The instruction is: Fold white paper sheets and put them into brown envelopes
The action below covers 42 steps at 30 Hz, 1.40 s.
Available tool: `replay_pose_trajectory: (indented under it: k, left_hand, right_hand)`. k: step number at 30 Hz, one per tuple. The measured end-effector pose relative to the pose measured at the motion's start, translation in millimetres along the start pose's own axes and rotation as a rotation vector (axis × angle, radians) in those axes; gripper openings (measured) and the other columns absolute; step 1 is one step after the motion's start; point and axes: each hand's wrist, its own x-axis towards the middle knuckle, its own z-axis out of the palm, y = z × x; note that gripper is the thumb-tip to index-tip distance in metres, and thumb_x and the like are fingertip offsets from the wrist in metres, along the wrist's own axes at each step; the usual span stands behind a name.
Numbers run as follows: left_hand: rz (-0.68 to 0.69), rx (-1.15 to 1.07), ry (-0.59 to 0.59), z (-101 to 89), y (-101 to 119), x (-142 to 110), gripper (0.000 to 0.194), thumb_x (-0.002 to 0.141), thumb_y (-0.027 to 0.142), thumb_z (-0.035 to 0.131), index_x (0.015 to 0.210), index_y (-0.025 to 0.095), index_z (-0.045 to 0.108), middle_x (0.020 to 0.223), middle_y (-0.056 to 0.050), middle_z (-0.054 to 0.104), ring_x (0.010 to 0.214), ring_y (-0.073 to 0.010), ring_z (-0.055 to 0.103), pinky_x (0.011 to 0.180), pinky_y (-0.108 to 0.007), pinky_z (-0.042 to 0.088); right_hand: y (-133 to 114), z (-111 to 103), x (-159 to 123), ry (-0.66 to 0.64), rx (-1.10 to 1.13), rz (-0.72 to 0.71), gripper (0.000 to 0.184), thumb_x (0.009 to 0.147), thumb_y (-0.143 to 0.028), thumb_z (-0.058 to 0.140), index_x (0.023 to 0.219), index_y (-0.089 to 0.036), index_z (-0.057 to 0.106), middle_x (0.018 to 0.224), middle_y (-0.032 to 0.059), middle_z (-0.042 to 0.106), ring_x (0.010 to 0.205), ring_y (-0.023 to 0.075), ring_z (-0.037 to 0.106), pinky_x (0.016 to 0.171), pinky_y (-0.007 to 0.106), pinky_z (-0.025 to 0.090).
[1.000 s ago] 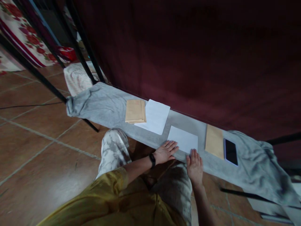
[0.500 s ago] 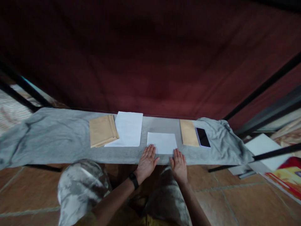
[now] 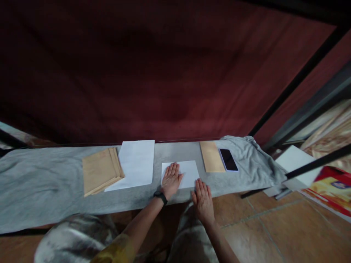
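My left hand (image 3: 171,179), with a dark band on its wrist, lies flat over the left part of a white sheet of paper (image 3: 189,173), fingers stretched out. The sheet looks folded to about half the size of the other paper. At its lower right corner rests my right hand (image 3: 203,197), fingers extended and palm down. To the left, a larger stack of white paper (image 3: 138,160) lies partly under several brown envelopes (image 3: 100,170). A single brown envelope (image 3: 211,157) lies to the right, beside a dark-screened phone (image 3: 228,160).
A grey cloth (image 3: 49,182) covers the long narrow bench, bunched at its right end. Behind it hangs a dark red curtain (image 3: 175,80). Black metal bars (image 3: 296,80) stand at the right, near a red and yellow package (image 3: 333,190) on the tiled floor.
My left hand has slid up from the sheet's lower left edge onto its surface. My right hand stays near the lower right corner. The camera view has turned to the right.
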Motion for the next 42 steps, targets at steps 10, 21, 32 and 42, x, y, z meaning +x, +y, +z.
replay_pose_trajectory:
  k: [10,21,32,42]
  left_hand:
    - [-0.030,0.049,0.015,-4.1,-12.8,0.1,0.055,0.101,0.041,0.030,0.150,0.019,0.039,0.159,-0.010,0.035,0.149,-0.0268,0.027,0.120,-0.047,0.026]
    - [0.019,0.080,-0.034,-6.0,-16.7,1.3,0.054,0.096,0.021,0.035,0.150,0.015,0.039,0.160,-0.012,0.033,0.150,-0.0278,0.023,0.121,-0.049,0.024]
    - [0.021,0.043,0.095,1.7,-20.0,-0.1,0.053,0.099,0.035,0.034,0.151,0.024,0.037,0.156,-0.008,0.041,0.147,-0.0268,0.031,0.118,-0.051,0.030]
    - [0.015,0.081,0.061,-1.4,-18.3,1.2,0.052,0.099,0.036,0.036,0.149,0.021,0.041,0.156,-0.010,0.041,0.147,-0.0278,0.032,0.119,-0.051,0.029]
  right_hand:
    - [-10.8,-8.9,43.7,-0.145,0.047,0.150,0.047,0.104,-0.034,0.030,0.135,-0.015,0.058,0.140,0.0138,0.059,0.134,0.0301,0.049,0.117,0.054,0.024]
    - [-41.8,38.6,122.9,-0.235,0.125,-0.048,0.044,0.104,-0.031,0.033,0.141,-0.017,0.052,0.147,0.0110,0.052,0.139,0.0229,0.044,0.116,0.046,0.031]
    - [-8.4,43.3,116.7,-0.112,0.018,0.102,0.053,0.104,-0.037,0.030,0.146,-0.008,0.044,0.150,0.0169,0.046,0.141,0.0268,0.041,0.115,0.046,0.030]
    - [2.6,34.4,86.5,-0.027,-0.050,0.190,0.055,0.103,-0.035,0.033,0.145,-0.003,0.043,0.150,0.0210,0.045,0.139,0.0301,0.043,0.114,0.047,0.031]
